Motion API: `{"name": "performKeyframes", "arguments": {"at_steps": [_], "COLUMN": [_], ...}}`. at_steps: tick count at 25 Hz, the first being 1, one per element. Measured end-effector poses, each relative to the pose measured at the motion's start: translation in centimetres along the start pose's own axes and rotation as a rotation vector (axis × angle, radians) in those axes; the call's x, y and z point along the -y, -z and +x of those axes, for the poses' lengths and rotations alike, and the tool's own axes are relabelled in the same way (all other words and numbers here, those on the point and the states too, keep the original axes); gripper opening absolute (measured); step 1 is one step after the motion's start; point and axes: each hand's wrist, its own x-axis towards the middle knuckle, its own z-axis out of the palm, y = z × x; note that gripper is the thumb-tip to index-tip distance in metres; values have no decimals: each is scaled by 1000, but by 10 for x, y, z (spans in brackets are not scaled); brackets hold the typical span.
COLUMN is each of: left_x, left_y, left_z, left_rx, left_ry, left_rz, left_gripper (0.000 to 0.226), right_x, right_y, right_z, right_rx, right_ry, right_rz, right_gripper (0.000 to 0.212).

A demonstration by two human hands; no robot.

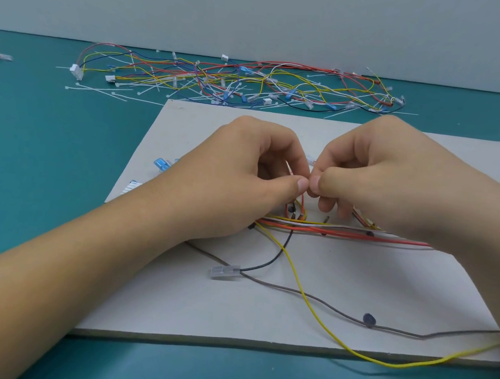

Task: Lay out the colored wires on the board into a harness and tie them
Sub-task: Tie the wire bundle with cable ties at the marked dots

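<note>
left hand [244, 170] and right hand [377, 172] are over the middle of the board [291, 317]. i see fingers curled and thumb and forefinger tips meeting, both pinching the orange wire [302, 202] at one spot. can't tell if anything else is in the pinch. red bundle [346, 234] lies across the board just below them. yellow wire [308, 300] loops off the near edge, grey wire [293, 290] trails right. clear connector [224, 271] lies on the board. spare wire pile [238, 80] and cable ties [104, 91] sit on the surface [46, 152] behind.
</note>
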Motion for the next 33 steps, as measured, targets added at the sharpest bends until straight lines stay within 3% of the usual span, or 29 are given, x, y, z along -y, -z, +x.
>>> {"name": "performKeyframes", "arguments": {"at_steps": [11,21,33], "left_x": [-9,-4,-2], "left_y": [-2,-1,0], "left_z": [-4,1,1], "left_rx": [-35,46,35], "left_ry": [-93,-81,-109], "left_rz": [200,288,257], "left_gripper": [9,9,10], "right_x": [2,3,4], "right_y": [-2,4,5], "right_z": [-2,0,1], "right_rx": [-58,-212,-276], "right_ry": [31,35,44], "right_rz": [37,35,-41], "right_gripper": [16,19,25]}}
